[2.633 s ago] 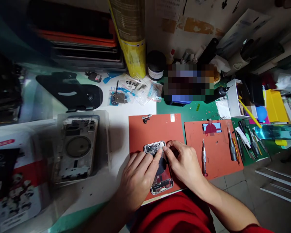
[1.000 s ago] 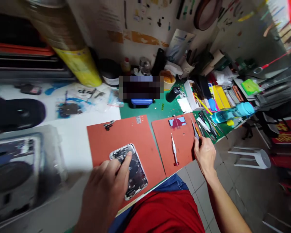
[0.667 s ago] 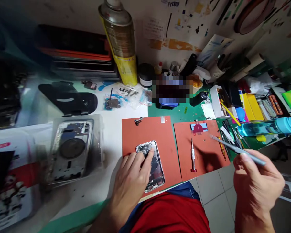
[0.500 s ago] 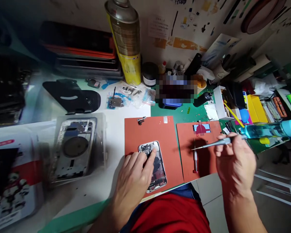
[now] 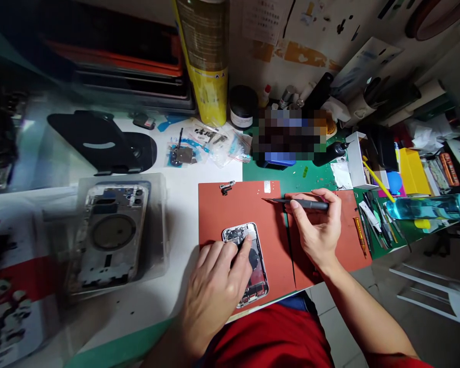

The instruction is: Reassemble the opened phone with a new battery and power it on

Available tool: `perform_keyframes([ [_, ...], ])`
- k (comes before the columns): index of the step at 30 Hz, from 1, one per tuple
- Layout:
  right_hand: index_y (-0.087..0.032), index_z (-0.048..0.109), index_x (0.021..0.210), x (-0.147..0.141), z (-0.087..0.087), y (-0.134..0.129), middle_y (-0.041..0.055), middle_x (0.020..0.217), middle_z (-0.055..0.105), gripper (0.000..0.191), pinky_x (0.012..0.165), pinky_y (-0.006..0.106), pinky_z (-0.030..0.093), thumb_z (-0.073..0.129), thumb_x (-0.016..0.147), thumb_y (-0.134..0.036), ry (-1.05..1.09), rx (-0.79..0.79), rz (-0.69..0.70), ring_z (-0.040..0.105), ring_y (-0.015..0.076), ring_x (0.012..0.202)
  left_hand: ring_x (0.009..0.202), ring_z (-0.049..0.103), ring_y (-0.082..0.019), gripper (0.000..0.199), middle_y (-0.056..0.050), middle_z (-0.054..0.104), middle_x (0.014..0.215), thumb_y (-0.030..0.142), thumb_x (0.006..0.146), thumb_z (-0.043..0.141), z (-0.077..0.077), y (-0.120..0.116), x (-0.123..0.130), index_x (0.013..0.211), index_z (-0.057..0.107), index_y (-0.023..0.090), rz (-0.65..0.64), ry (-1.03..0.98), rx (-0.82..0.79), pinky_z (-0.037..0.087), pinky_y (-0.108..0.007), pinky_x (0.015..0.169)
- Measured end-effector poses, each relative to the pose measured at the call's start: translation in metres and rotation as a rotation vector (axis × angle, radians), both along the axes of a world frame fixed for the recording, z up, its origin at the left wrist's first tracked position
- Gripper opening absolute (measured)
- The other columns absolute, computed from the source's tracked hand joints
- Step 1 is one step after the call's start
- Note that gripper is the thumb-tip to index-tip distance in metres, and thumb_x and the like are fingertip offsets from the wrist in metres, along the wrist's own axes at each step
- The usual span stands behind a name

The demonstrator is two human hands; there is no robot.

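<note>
An opened phone (image 5: 257, 281) lies on the left reddish-brown mat, its inner parts showing. My left hand (image 5: 218, 273) rests over its left side, fingers curled, with the index fingertip pressed near the phone's top right. Closed around slim dark tweezers (image 5: 310, 204) is my right hand (image 5: 322, 230), above the gap between the two mats. Their fine tip points left, just below a small silvery plate (image 5: 267, 186) and a few tiny screws. Small metal parts (image 5: 227, 187) lie at the left mat's top edge.
At left, a phone back housing (image 5: 111, 232) sits in a clear plastic tray. A tall yellow can (image 5: 209, 92) and a dark jar (image 5: 242, 107) stand behind. Several hand tools (image 5: 379, 220) and a blue bottle (image 5: 429, 204) are at right. Part of the background is pixelated.
My right hand has moved left with the tweezers, bringing their tip over the left mat. My left hand stays on the phone. The view has shifted slightly.
</note>
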State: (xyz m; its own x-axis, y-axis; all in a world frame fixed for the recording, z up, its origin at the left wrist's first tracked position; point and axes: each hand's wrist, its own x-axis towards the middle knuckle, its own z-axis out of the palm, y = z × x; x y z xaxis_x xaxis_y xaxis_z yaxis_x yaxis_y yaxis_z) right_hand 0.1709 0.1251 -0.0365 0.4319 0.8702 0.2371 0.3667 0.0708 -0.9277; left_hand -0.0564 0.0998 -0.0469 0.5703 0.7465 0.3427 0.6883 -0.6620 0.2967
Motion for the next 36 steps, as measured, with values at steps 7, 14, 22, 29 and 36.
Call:
perform_keyframes([
  [7, -0.029, 0.055, 0.121, -0.003, 0.006, 0.002, 0.0016, 0.104, 0.082, 0.04, 0.085, 0.036, 0.069, 0.082, 0.092, -0.022, 0.076, 0.026, -0.006, 0.082, 0.0193, 0.093, 0.082, 0.052, -0.026, 0.034, -0.006, 0.06, 0.084, 0.012, 0.103, 0.062, 0.001, 0.0, 0.001, 0.136, 0.07, 0.007, 0.011, -0.014, 0.007, 0.039, -0.042, 0.08],
  [14, -0.029, 0.06, 0.116, -0.001, 0.03, -0.033, -0.0023, 0.088, 0.081, 0.04, 0.059, 0.028, 0.065, 0.088, 0.088, -0.026, 0.277, -0.175, 0.0, 0.076, 0.0157, 0.059, 0.081, 0.052, -0.026, 0.032, -0.006, 0.062, 0.085, 0.015, 0.104, 0.065, 0.003, 0.002, 0.001, 0.135, 0.071, 0.009, 0.015, -0.026, -0.02, 0.039, -0.041, 0.079],
  [22, -0.027, 0.062, 0.112, -0.007, 0.03, -0.052, -0.0024, 0.084, 0.08, 0.041, 0.059, 0.027, 0.067, 0.092, 0.084, -0.031, 0.409, -0.33, 0.004, 0.076, 0.0158, 0.057, 0.081, 0.054, -0.025, 0.033, -0.006, 0.064, 0.086, 0.027, 0.106, 0.066, 0.006, 0.003, 0.001, 0.134, 0.073, 0.011, 0.035, -0.044, -0.069, 0.037, -0.04, 0.077],
  [29, -0.025, 0.063, 0.109, -0.012, 0.031, -0.05, -0.002, 0.082, 0.08, 0.04, 0.056, 0.028, 0.067, 0.092, 0.083, -0.033, 0.391, -0.332, 0.021, 0.075, 0.0163, 0.054, 0.082, 0.056, -0.025, 0.031, -0.006, 0.065, 0.087, 0.024, 0.107, 0.063, 0.003, 0.002, 0.0, 0.134, 0.072, 0.012, 0.034, -0.038, -0.09, 0.038, -0.039, 0.076],
  [36, -0.026, 0.063, 0.109, -0.016, 0.029, -0.045, -0.0025, 0.081, 0.081, 0.037, 0.054, 0.028, 0.067, 0.091, 0.084, -0.03, 0.377, -0.301, 0.052, 0.075, 0.0163, 0.053, 0.083, 0.055, -0.025, 0.034, -0.006, 0.065, 0.089, 0.016, 0.103, 0.067, 0.003, 0.002, -0.002, 0.136, 0.071, 0.011, 0.02, -0.025, -0.073, 0.038, -0.04, 0.078],
])
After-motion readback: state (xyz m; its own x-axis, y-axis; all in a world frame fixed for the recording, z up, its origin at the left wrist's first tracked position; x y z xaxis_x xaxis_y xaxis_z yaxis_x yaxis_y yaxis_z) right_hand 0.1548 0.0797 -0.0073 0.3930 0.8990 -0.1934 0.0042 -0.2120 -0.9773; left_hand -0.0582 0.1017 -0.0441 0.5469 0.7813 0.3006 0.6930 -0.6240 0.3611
